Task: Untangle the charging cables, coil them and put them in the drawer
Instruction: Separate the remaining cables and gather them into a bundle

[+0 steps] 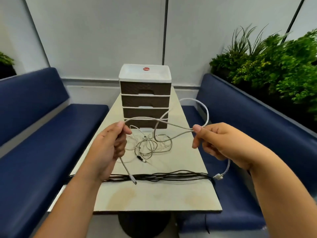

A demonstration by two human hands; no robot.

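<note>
A tangle of pale charging cables [151, 146] lies on the cream table [154, 198] in front of a small drawer unit [145, 97] with brown drawers, all shut. My left hand [109, 150] pinches a grey cable [145, 119] whose plug end [134, 182] hangs below the hand. My right hand [221, 143] pinches the same grey cable and also holds a white cable [205, 110] that loops up to the right, its connector [217, 176] dangling under my wrist. Both hands are raised above the table.
A long dark cable bundle [163, 176] stretches across the table's width near me. Blue bench seats [42, 152] flank the table on both sides. Green plants [274, 66] stand behind the right bench. A white wall is behind the drawer unit.
</note>
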